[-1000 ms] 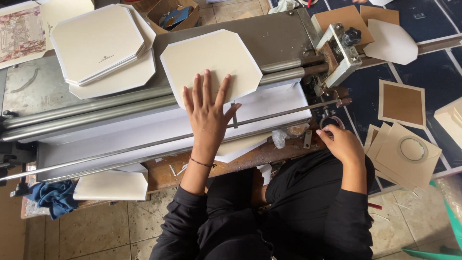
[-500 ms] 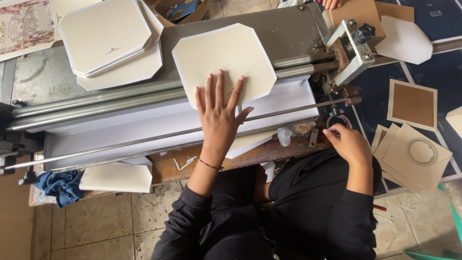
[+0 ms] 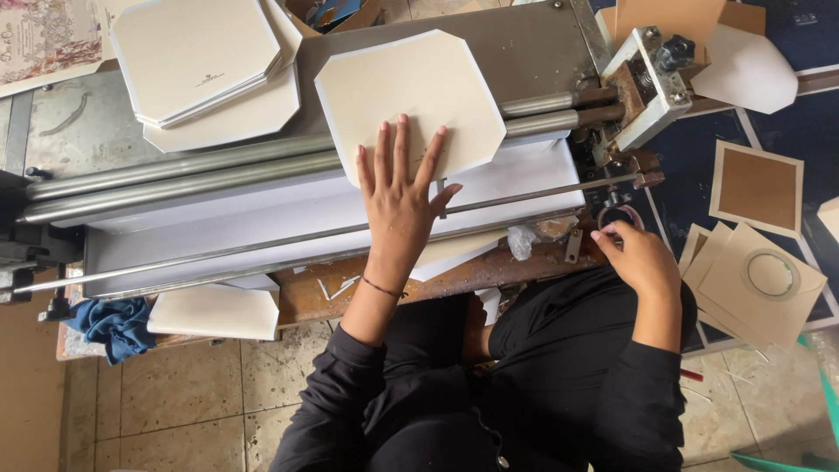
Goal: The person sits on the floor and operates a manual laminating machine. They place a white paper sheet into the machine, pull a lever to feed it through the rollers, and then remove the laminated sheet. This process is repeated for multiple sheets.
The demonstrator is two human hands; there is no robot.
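Observation:
My left hand [image 3: 398,197] lies flat, fingers spread, on a white octagonal card sheet [image 3: 411,96] that rests across the metal rollers [image 3: 218,170] of a hand-cranked press. My right hand [image 3: 636,253] is at the machine's right end, fingers curled around a small round crank handle [image 3: 616,214] below the metal bracket [image 3: 651,83]. A white flat bed [image 3: 262,223] of the machine runs under my left wrist.
A stack of white octagonal sheets [image 3: 201,57] sits at the back left. Brown card pieces [image 3: 756,188] and a tape roll [image 3: 771,273] lie on the floor at right. A white sheet [image 3: 214,312] and a blue cloth [image 3: 114,323] are at the front left.
The octagonal sheet and my left hand have shifted forward over the rollers. My right hand stays at the crank handle.

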